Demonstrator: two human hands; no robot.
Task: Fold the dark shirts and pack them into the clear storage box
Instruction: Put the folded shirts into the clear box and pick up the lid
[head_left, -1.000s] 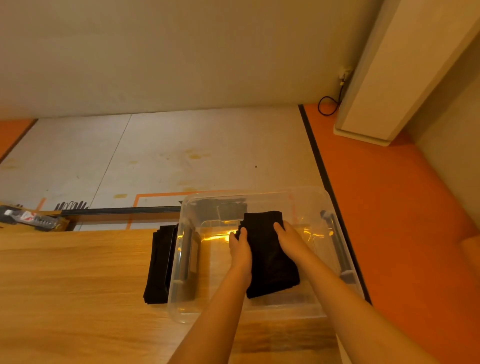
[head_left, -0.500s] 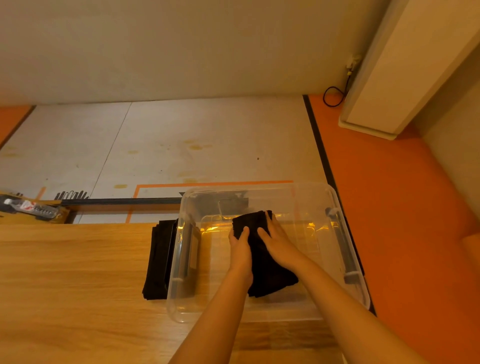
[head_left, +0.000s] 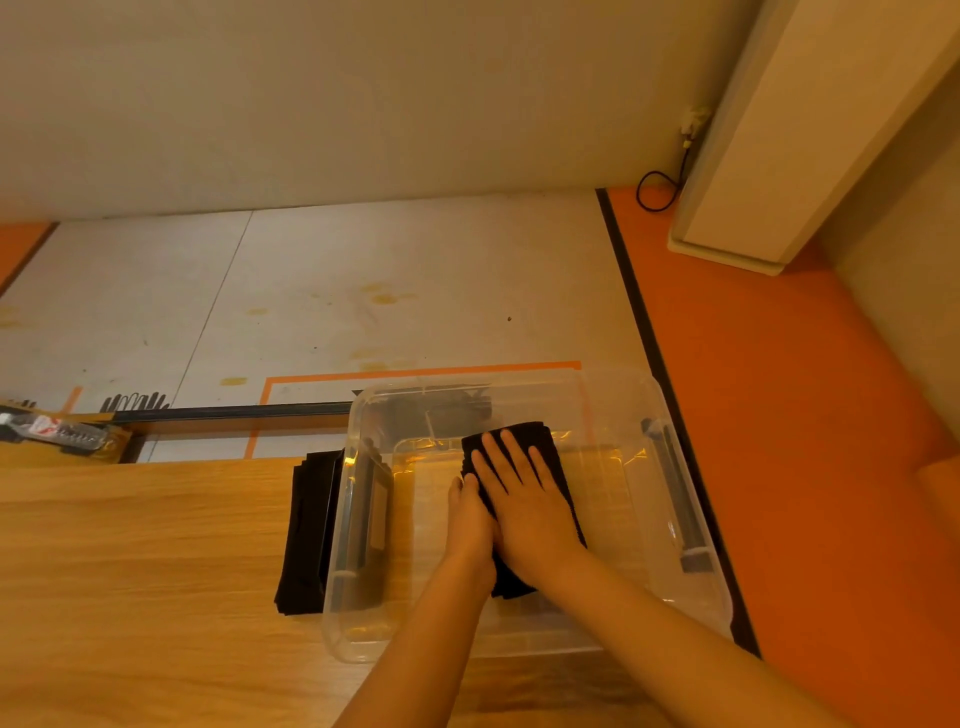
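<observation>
Head view: one clear storage box (head_left: 613, 395), lidless, is set on the right part of a wooden table (head_left: 130, 571), its right side at the table's right edge. One folded dark shirt (head_left: 535, 432) is laid inside the box on its floor, around the middle, with its far end close to the far wall. The right hand (head_left: 524, 504) is laid flat on top of this shirt, palm down, fingers straight and spread wide. The left hand (head_left: 467, 525) is placed against the shirt's left edge, touching the right hand and partly covered by it; whether its fingers are curled round the cloth cannot be told. One stack of dark shirts (head_left: 306, 530) is kept on the table just left of the box, touching its left wall. Beyond the table an orange floor (head_left: 805, 441) is seen at right, a white cabinet (head_left: 779, 130) at far right, and a black cable (head_left: 657, 192) beside its foot.
</observation>
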